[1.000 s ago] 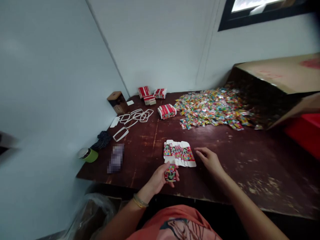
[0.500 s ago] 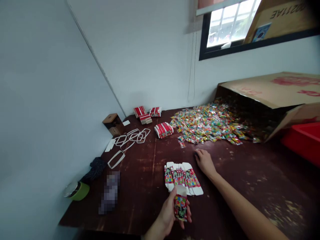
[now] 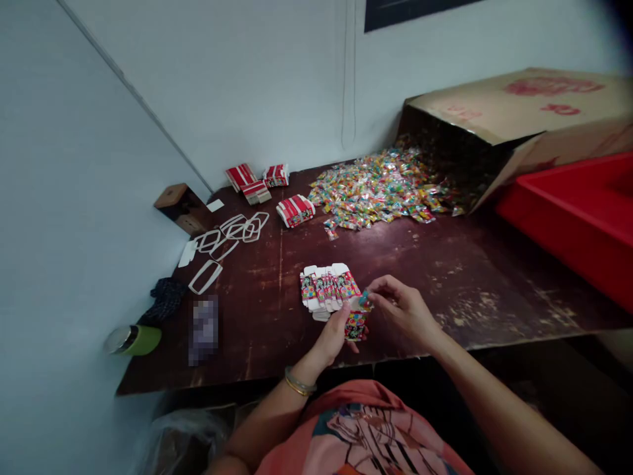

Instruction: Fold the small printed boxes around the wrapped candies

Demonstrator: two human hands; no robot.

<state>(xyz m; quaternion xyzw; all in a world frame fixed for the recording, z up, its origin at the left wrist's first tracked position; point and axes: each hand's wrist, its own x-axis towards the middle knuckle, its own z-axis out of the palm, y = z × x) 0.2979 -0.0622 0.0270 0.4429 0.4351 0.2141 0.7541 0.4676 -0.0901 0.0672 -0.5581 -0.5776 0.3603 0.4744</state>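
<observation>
My left hand grips a small colourful printed carton upright near the front edge of the dark wooden table. My right hand is pinched on a small wrapped sweet at the carton's open top. Just behind the hands lies a fanned stack of flat printed cartons. A big heap of wrapped sweets spills from a tipped cardboard box at the back.
Red-and-white carton bundles and white card frames lie at the back left beside a small wooden block. A red tray stands at the right. A green-lidded jar and dark cloth sit at the left edge.
My right hand came back from the far side of the table to the carton, now pinching a sweet. My left hand kept the carton. The view tilted down.
</observation>
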